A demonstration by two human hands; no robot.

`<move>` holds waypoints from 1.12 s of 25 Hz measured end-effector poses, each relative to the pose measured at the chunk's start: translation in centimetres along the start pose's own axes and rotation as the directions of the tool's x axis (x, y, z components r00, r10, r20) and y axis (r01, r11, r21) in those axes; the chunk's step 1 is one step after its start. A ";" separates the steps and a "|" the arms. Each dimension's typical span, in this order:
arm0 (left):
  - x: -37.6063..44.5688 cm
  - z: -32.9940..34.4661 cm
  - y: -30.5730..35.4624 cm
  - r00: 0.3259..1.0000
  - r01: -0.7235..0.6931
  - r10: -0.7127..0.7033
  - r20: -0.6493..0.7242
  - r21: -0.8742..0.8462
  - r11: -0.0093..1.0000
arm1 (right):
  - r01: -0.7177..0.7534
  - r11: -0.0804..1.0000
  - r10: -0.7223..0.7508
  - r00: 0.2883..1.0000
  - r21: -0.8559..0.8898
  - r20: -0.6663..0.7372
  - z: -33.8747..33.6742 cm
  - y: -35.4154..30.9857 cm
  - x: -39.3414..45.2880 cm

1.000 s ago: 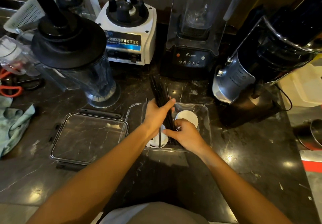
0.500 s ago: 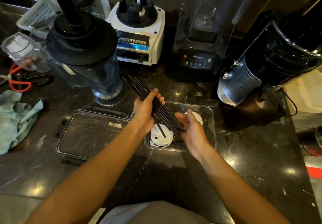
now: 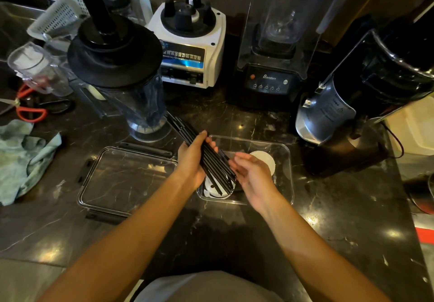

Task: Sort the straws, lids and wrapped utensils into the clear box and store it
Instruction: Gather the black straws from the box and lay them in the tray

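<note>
Fingers of the left hand (image 3: pixel 192 160) curl around a bundle of thin black plastic straws (image 3: pixel 206 158), too tightly packed to count, held slantwise above the clear rectangular plastic box (image 3: pixel 287 172) on the dark marble counter (image 3: pixel 340 219). Just right of that grip, the right hand (image 3: pixel 252 173) hovers with palm up and fingers relaxed, holding nothing, its fingertips close to the bundle's lower end. Directly beneath the grip, inside the box, lie two round white plastic lids: one lid (image 3: pixel 215 190) under the straw tips, a second lid (image 3: pixel 264 160) partly hidden behind the right hand. Left of the grip, the box's clear cover with black latches (image 3: pixel 124 181) rests flat on the counter. Beyond the grip stand three blender bases or jars: a clear jar with a black lid and tamper (image 3: pixel 122 66), a white blender base (image 3: pixel 190 43) and a black blender in a clear enclosure (image 3: pixel 274 43). Far left of the grip lie one pale green cloth (image 3: pixel 21 156) and one pair of red-handled scissors (image 3: pixel 28 109).
</note>
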State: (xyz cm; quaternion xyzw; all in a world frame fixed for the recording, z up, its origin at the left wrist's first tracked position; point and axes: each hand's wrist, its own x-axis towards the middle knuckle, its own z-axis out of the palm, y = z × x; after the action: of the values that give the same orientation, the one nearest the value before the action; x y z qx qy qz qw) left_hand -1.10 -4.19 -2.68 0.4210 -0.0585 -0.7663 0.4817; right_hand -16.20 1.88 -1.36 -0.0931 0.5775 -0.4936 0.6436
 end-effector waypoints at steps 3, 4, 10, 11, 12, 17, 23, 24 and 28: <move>-0.3 -0.3 0.1 1.000 -0.003 0.003 0.024 0.020 1.000 | 0.007 0.978 -0.025 0.996 -0.210 -0.086 -1.0 -0.2 0.8; -0.4 -0.3 0.2 0.999 0.002 -0.003 0.033 0.031 1.000 | -0.033 0.939 0.002 0.996 -0.342 -0.091 -1.1 -0.1 0.8; -1.0 -1.2 0.4 0.997 0.080 -0.080 0.001 0.120 0.990 | -0.208 0.757 0.248 0.969 -0.619 -0.022 -0.2 1.1 1.4; -1.2 -1.3 0.5 0.996 0.086 -0.086 -0.011 0.131 0.988 | -0.213 0.744 0.264 0.964 -0.634 -0.014 0.0 1.2 1.5; -1.4 -1.3 0.6 0.996 0.090 -0.089 -0.018 0.134 0.987 | -0.214 0.721 0.271 0.963 -0.660 -0.016 0.3 1.3 1.6; -2.0 -2.5 1.8 0.994 0.101 -0.103 0.024 0.083 0.991 | -0.097 0.418 0.205 0.979 -0.903 -0.010 1.8 1.0 1.2; -2.8 -3.9 3.2 0.993 0.110 -0.113 0.034 0.065 0.992 | 0.031 0.352 0.052 0.997 -0.935 0.053 1.9 -0.1 0.7; -3.0 -4.1 3.3 0.993 0.112 -0.115 0.030 0.069 0.991 | 0.058 0.347 0.007 0.998 -0.936 0.064 1.5 -0.7 0.4; -3.4 -4.4 2.7 0.990 0.135 -0.138 0.025 0.103 0.985 | 0.224 0.485 -0.153 0.973 -0.846 0.170 0.9 -2.6 -1.3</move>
State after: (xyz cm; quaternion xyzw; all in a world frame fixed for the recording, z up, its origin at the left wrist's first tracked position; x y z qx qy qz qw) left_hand 4.40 -1.55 -2.15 0.4353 -0.0761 -0.8004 0.4051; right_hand -16.56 1.17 1.57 -0.4800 0.7086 -0.2058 0.4745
